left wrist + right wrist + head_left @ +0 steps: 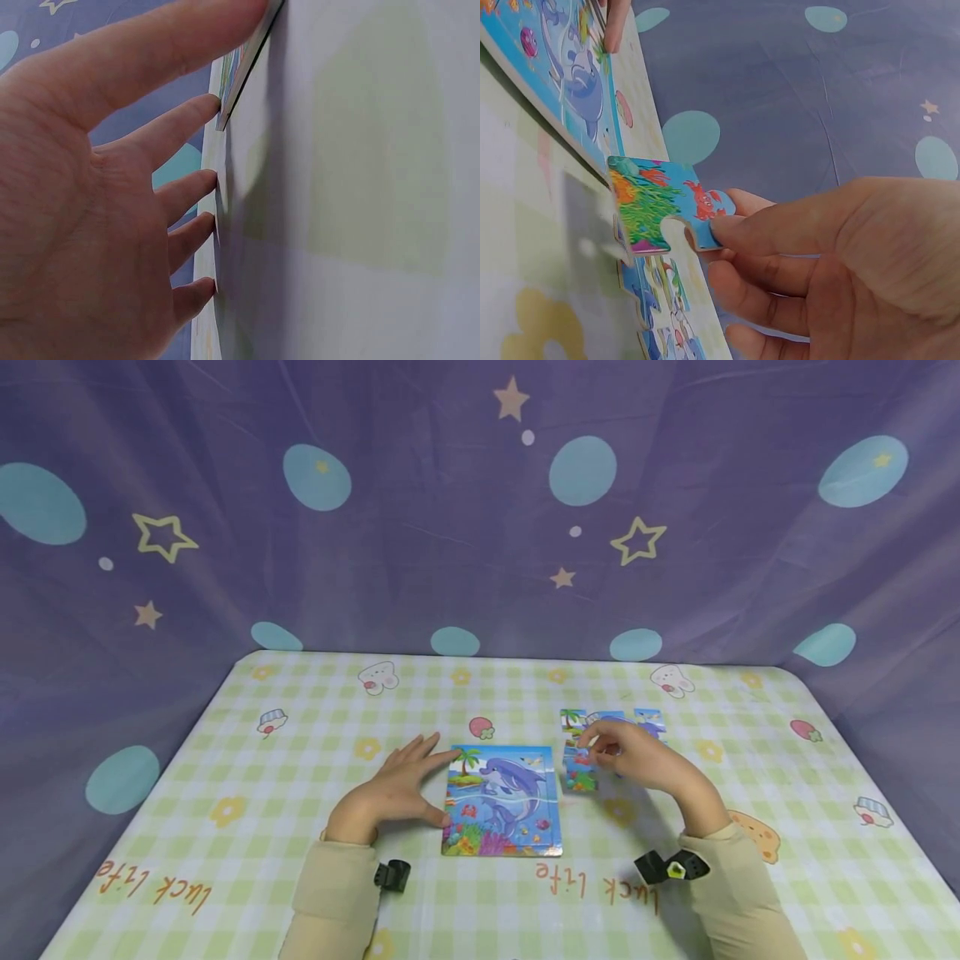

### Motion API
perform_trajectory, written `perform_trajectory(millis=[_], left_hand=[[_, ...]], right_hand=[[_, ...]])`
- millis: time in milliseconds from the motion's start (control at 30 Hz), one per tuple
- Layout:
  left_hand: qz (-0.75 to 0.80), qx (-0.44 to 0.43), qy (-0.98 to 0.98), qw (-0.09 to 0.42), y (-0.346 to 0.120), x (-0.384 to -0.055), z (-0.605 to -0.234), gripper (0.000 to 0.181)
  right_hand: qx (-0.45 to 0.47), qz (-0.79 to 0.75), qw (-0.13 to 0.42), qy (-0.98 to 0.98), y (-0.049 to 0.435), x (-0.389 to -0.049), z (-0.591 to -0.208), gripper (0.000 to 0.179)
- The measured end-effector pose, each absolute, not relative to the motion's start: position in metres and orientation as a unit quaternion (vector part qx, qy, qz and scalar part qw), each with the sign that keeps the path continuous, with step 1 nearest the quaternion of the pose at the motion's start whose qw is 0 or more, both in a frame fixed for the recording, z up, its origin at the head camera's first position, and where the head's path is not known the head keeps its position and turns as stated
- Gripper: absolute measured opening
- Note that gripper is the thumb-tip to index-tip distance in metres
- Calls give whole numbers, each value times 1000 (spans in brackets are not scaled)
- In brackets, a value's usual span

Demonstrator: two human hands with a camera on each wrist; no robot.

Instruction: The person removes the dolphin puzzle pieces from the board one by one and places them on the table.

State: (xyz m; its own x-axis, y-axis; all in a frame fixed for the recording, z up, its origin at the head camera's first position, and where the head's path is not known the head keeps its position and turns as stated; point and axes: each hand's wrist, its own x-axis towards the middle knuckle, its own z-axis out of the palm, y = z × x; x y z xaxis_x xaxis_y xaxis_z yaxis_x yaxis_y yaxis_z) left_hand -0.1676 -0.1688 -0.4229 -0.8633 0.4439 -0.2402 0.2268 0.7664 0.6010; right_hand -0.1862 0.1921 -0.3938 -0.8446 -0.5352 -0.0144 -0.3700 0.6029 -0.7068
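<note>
My left hand (397, 789) is spread flat at the left side of a square dolphin puzzle board (557, 802), thumb and forefinger touching its edge. In the left wrist view its thumb overlaps the board's edge (250, 71) and the other fingertips rest on the tablecloth. My right hand (633, 756) pinches a jigsaw piece (656, 206) by one end between thumb and forefinger. Seaweed, coral and a red crab are printed on that piece, held tilted over the cloth just right of the board. More jigsaw pieces (649, 722) lie beyond, partly hidden by the right hand.
A green-and-white checked tablecloth (300, 777) with printed flowers and lettering covers the table. Behind it hangs a purple curtain (450, 577) with stars and blue ovals. A palm tree jigsaw piece (572, 718) lies at the group's far left corner.
</note>
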Motion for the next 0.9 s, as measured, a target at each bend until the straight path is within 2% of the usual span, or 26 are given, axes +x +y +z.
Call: perform_trajectory(millis=[433,900], left_hand=[[288,185,921,186,-169,-167,-423,98],[286,186,922,186,-169,-168,-424,98]], right_hand=[[-247,-388,174,871,199,-192,-404,16],[-250,-362,174,881,197,-193,-412,16]])
